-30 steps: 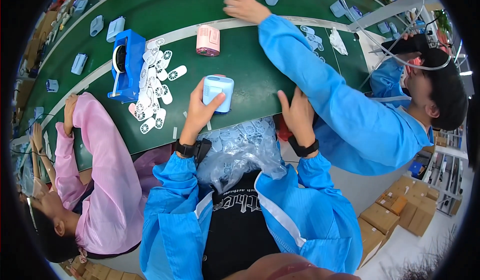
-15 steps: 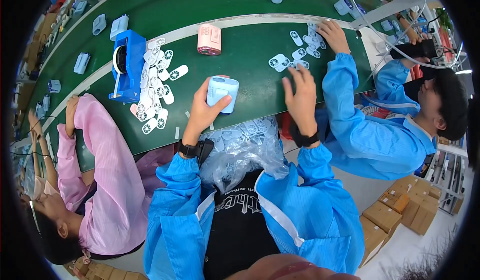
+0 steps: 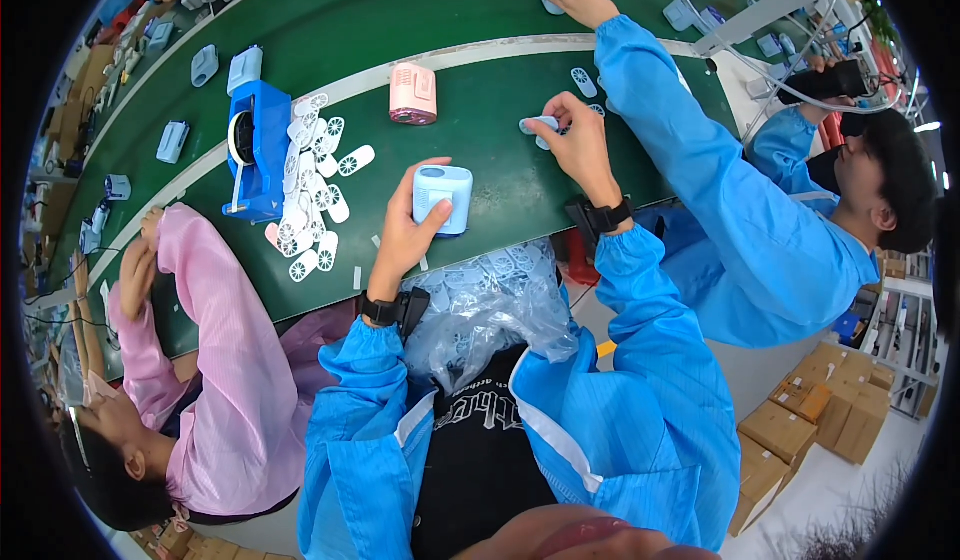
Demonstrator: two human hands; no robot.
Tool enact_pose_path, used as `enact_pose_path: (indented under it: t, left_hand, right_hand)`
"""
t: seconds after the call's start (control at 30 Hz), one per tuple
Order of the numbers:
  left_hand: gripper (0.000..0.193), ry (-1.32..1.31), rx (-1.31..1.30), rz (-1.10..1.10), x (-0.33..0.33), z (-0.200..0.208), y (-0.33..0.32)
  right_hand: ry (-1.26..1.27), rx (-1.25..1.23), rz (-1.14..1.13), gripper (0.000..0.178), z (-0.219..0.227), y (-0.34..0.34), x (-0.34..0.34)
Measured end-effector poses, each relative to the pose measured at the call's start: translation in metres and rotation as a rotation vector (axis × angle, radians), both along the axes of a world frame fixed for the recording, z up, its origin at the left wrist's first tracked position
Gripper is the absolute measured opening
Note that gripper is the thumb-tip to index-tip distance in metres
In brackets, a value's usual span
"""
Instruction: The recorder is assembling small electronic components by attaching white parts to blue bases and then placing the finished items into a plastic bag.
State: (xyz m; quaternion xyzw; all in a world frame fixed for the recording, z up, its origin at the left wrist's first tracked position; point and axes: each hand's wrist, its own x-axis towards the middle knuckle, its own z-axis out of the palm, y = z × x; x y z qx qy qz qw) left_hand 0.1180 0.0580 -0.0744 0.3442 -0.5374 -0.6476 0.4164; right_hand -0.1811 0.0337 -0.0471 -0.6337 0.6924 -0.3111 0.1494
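My left hand (image 3: pixel 402 232) is wrapped round a light blue rounded plastic device (image 3: pixel 455 190), thumb across its front, held just above the green table near its front edge. Farther right, my right hand (image 3: pixel 583 148) pinches a light blue oval cover plate (image 3: pixel 541 123) between thumb and fingertips. Beneath those fingers lies another pale plate, partly hidden. Two more blue plates, one being a plate with a wheel-like grille (image 3: pixel 583 82), rest beyond my right hand. A plastic bag of similar plates (image 3: pixel 485 290) sits in my lap.
A pink device (image 3: pixel 413 93) stands beyond my left hand. To the left, a pile of white plates (image 3: pixel 312 185) lies beside a blue tape dispenser (image 3: pixel 262 145). The neighbour's blue sleeve (image 3: pixel 665 110) reaches across at right; a pink-sleeved person (image 3: pixel 225 330) sits at left.
My right hand has moved left and closed on a plate. The right neighbour's hand has gone from the plates to a device on the far belt. My left hand still holds the blue device.
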Motion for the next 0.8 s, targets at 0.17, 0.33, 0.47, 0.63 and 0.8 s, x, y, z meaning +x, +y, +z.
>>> enact_pose_path:
  t: [0.17,0.33,0.47,0.63,0.8]
  left_hand:
    - [0.059,-0.055,-0.147,0.108,0.0,0.024,0.006]
    - [0.081,-0.194,-0.467,0.055,-0.008,0.061,0.014]
    - [0.093,-0.189,-0.533,0.056,0.002,0.067,0.024]
    - [0.089,-0.137,-0.571,0.172,-0.005,0.066,0.039]
    - [0.092,-0.156,-0.708,0.173,-0.004,0.06,0.041]
  right_hand:
    - [-0.789,0.047,0.097,0.026,0.046,0.014,0.052]
    - [-0.61,-0.227,0.332,0.016,0.087,0.054,0.099]
    - [-0.516,-0.258,0.364,0.013,0.101,0.065,0.103]
    - [-0.284,-0.418,0.338,0.017,0.101,0.078,0.106]
    - [-0.277,-0.47,0.362,0.021,0.095,0.084,0.103]
